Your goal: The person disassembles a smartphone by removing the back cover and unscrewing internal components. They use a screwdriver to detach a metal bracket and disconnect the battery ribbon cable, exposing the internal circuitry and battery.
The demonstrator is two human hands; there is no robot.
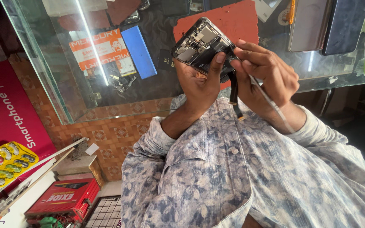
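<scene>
The opened smartphone (pixel 202 45), circuit boards bared, sits gripped in the left hand (pixel 199 82) above the glass counter (pixel 106 88); the right hand (pixel 265 76) pinches thin tweezers (pixel 271 103) against it.

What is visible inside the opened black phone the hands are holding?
Inside the opened black phone, silver metal shields and a small camera module show. The left hand covers its lower part, so that part cannot be seen. The right hand pinches the edge; a dark flat ribbon cable hangs below.
</scene>
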